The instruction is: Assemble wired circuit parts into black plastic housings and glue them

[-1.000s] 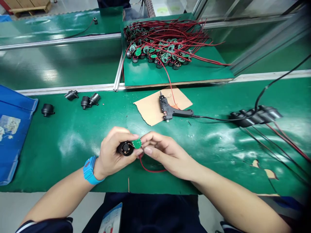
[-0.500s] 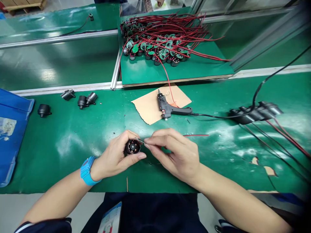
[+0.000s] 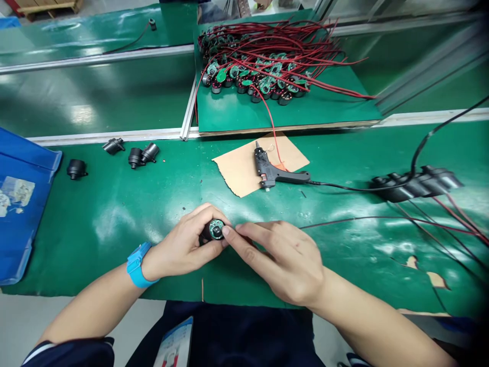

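Note:
My left hand (image 3: 187,243) is closed round a small black cylindrical housing (image 3: 212,232) just above the green table. A round green circuit board (image 3: 216,228) sits in the housing's open end. My right hand (image 3: 282,257) presses a fingertip on that board, with its other fingers loosely spread. A red-and-black wire (image 3: 382,219) trails from under my right hand off to the right. A blue band is on my left wrist.
A black glue gun (image 3: 273,171) lies on a cardboard scrap (image 3: 237,173). Behind it a green board (image 3: 237,114) carries several wired motors (image 3: 260,81). Black housings (image 3: 142,155) lie at the left by a blue bin (image 3: 23,204). A power strip (image 3: 416,183) sits at the right.
The green board, held beside the housing a second ago, now sits in its open end. My right hand has gone from pinching it to pressing on it. The wire now stretches rightward.

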The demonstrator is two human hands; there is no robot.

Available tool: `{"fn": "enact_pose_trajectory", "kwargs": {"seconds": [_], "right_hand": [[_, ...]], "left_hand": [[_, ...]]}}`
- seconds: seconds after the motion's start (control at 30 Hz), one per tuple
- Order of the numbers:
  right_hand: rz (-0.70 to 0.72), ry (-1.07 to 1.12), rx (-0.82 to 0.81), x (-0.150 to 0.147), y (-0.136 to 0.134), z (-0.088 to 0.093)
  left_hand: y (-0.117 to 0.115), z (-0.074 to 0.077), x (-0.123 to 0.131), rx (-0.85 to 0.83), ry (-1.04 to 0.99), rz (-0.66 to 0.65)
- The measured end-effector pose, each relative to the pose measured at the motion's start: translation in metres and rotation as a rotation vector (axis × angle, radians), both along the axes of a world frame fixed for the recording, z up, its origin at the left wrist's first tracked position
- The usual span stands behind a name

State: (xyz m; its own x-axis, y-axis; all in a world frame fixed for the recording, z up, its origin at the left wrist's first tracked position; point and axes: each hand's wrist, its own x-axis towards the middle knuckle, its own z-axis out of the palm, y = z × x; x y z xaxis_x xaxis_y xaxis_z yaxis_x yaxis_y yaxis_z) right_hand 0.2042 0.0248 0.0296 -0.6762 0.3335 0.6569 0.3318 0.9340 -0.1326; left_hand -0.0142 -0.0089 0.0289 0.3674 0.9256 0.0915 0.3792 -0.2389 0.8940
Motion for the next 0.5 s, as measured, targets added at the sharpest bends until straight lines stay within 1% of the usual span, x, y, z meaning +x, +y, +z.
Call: {"fn": "enact_pose_trajectory", "kwargs": {"seconds": [0.13,0.2,0.27,0.37,0.5], "right_hand": [[-0.045,-0.040,0.078,-0.003,-0.005,0.001],[-0.044,-0.081,0.117,-0.005,-0.006,0.005],[-0.036,-0.108,0.131,-0.006,-0.006,0.008],[-0.036,-0.099,0.103,-0.007,-0.003,0.010],[-0.113,-0.074,0.016,-0.004,0.002,0.010]], "left_hand": [[-0.002,-0.001,0.001,0.020,-0.009,-0.003],[-0.003,-0.001,0.002,0.002,-0.037,-0.017],[-0.004,-0.001,0.003,-0.031,-0.045,0.010],[-0.004,-0.001,0.006,-0.045,-0.025,0.091],[-0.002,0.000,0.007,0.000,-0.028,0.120]]}}
